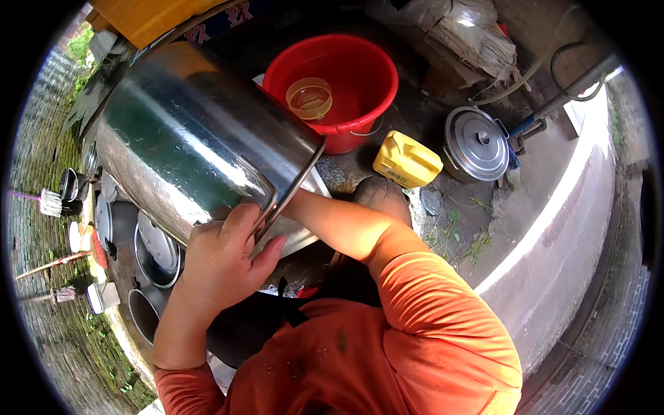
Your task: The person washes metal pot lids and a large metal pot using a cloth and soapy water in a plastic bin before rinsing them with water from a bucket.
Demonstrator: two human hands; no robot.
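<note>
A large stainless steel stockpot (197, 129) lies tilted on its side, its mouth turned towards me and to the right. My left hand (223, 259) grips it at the wire side handle (267, 181) near the rim, with the thumb held apart. Into the mouth reaches my right forearm (337, 223); the right hand itself is hidden inside the pot. Beneath the rim shows part of a pale tray or board (290, 233). Behind the pot stands a red plastic basin (358, 104) with a translucent yellowish bowl (309, 98) in it.
A yellow plastic jug (407, 160) and a lidded metal pot (477, 142) stand to the right. Several metal pots, including one with a lid inside (158, 249), sit at left by a mossy brick wall (46, 207). A hose (524, 78) hangs at upper right.
</note>
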